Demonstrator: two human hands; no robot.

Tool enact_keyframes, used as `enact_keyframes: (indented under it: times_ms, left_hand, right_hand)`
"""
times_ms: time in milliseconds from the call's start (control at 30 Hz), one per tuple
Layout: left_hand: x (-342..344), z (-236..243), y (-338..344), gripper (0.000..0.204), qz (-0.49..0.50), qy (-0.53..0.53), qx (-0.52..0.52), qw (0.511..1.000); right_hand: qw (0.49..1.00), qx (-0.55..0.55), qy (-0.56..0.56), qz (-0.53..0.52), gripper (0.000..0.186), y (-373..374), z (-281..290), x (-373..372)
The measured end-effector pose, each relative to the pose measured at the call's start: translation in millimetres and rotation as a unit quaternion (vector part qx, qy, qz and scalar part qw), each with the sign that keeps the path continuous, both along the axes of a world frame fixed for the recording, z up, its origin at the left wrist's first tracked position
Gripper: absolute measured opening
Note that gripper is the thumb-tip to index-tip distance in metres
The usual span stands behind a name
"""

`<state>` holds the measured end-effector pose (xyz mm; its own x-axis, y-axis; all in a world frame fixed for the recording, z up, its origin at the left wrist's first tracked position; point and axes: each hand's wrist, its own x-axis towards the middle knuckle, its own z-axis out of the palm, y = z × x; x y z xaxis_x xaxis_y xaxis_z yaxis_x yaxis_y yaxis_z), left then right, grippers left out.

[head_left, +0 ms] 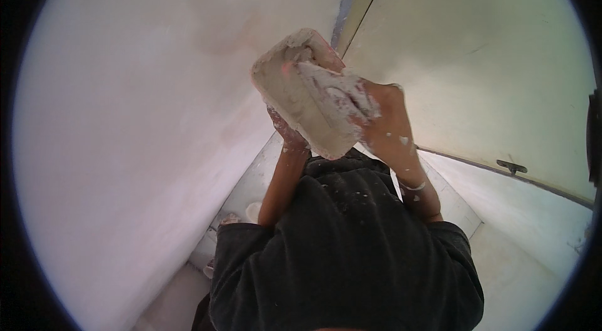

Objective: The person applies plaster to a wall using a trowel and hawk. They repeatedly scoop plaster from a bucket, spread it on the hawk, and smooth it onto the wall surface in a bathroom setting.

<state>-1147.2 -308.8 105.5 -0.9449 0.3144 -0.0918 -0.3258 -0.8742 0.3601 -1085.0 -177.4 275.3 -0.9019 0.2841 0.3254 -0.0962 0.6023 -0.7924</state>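
Observation:
A rectangular tray with rounded corners (266, 74) is held up in front of my chest, tilted. It is coated in grey-white wet plaster, and some pink shows along its edge. My left hand (287, 130) supports it from underneath on the left side, its fingers mostly hidden behind the tray. Over the tray's right side lies my right hand (360, 102), thickly smeared with the same plaster. Its fingers are bent and point into the plaster near the upper end. Whether they grip a tool under the smear is not visible.
A pale wall (125, 111) rises close on my left. To the right is a cream door panel (476, 61) with a dark handle (512, 167) and a frame beside it. A small white round item (253, 210) lies below, near my left forearm.

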Motion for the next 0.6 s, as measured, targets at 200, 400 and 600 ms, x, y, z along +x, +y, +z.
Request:
enact_keyframes:
  times_ms: [200,400,600]
  left_hand:
    - [8,-13,1,0.061,-0.011,0.076,-0.014,0.997]
    - [8,-33,3,0.062,-0.038,0.031,0.027,0.998]
    - [8,-52,0,0.064,-0.037,0.027,-0.021,0.999]
  right_hand:
    - [0.996,0.019,-0.079,0.040,0.024,-8,-13,-5]
    - [0.995,0.000,-0.069,0.072,0.044,5,-73,3]
    - [0.988,-0.043,-0.119,0.093,0.055,16,-123,-2]
